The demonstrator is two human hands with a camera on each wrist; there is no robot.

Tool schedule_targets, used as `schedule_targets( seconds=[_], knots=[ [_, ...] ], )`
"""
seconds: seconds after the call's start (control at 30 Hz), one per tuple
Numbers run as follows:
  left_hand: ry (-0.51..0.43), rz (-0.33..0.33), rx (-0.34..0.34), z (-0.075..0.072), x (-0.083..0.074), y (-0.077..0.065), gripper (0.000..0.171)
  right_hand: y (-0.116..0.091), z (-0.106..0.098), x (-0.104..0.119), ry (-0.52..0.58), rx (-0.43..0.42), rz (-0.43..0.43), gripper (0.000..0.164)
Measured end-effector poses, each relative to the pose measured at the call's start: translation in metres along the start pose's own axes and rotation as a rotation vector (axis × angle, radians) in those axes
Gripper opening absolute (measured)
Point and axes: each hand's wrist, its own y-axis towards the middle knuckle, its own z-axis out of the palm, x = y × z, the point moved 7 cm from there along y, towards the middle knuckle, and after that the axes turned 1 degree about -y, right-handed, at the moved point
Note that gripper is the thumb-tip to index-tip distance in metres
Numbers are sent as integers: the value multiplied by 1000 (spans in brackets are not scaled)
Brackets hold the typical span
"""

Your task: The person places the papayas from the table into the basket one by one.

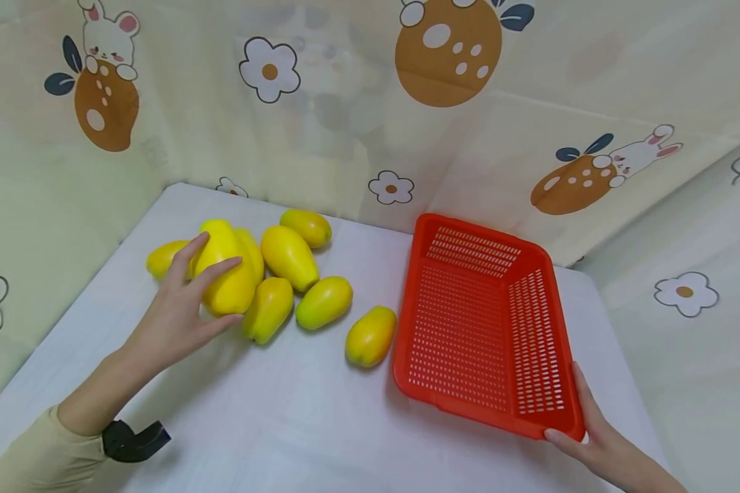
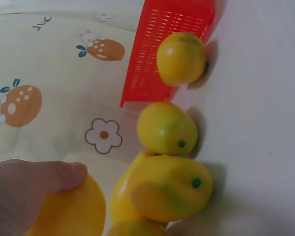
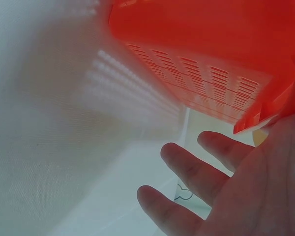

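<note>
With my left hand [image 1: 175, 305] I hold a plump yellow fruit [image 1: 229, 287], well off to the left of the red basket [image 1: 469, 329], fingers over its upper side and thumb along its lower edge. Whether it hangs fully clear of the cluster [image 1: 288, 255] around it, I can't tell for sure. My right hand [image 1: 601, 438] pinches the basket's near right corner, thumb on the rim; the wrist view shows three of its fingers stretched out and spread, off the plastic.

Seven other fruits lie to the basket's left: the closest one [image 1: 371, 337] sits just beside its wall, while the rest trail away further left.

I judge each fruit moderately light, firm and smooth, its shiny skin a bit slippery and apt to roll. The broad middle is the place to take hold, with fingers and thumb on opposite sides; a tapering end would slide out. If real and ripe, it could bruise under a hard squeeze. The basket looks light and a little flexible, so one corner gives me steadying control, though carrying it loaded would want both sides of the rim.
</note>
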Motion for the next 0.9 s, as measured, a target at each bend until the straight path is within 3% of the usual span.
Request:
schedule_targets(
  seconds=[0.27,0.7,0.9],
  knots=[
    [-22,10,-23,1,-10,4,74,-1,5,1,25,45,87,102],
    [-96,87,-48,9,-42,25,74,0,6,4,-21,-13,-20,105],
    [-128,137,-73,10,-57,31,74,3,6,1,8,25,70,106]
  ],
)
